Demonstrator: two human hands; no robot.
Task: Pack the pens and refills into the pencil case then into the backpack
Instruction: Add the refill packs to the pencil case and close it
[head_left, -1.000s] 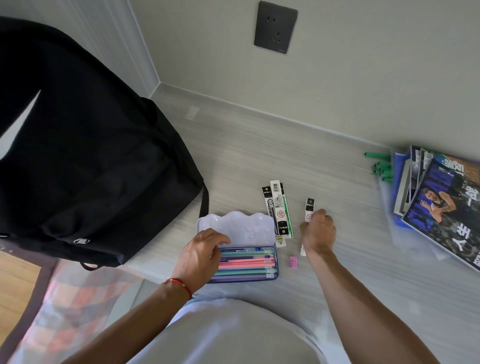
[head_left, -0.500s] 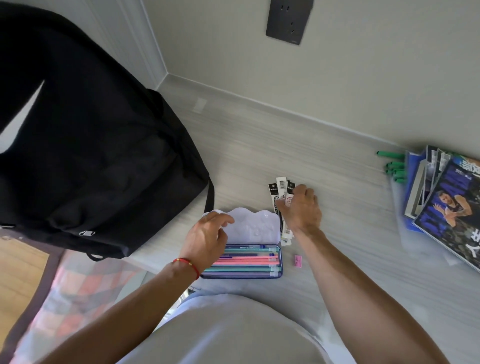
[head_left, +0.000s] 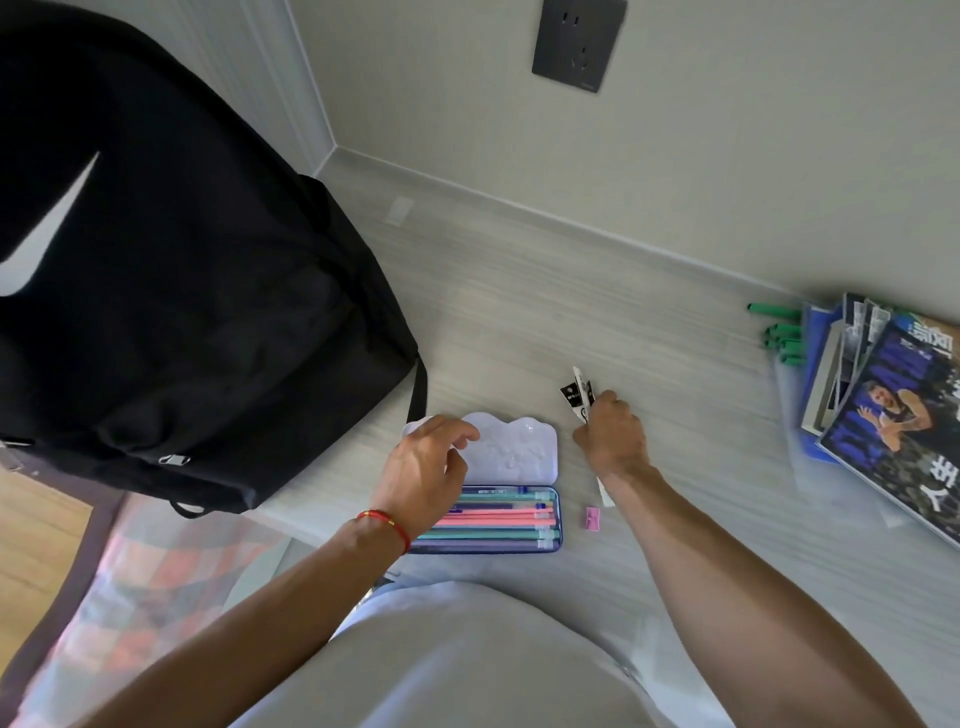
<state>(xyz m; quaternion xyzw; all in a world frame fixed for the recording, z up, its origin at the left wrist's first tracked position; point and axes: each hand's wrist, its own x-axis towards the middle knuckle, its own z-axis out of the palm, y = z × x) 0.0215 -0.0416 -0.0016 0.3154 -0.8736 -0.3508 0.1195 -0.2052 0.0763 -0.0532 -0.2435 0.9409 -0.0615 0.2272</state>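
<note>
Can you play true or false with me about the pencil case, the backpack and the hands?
1. The pencil case is open. True.
2. The right hand holds nothing. False: it grips the refill packs.
3. The backpack is red. False: it is black.
4. Coloured pens lie in the case. True.
5. The left hand holds a pen. False: it hovers over the case, holding nothing.
</note>
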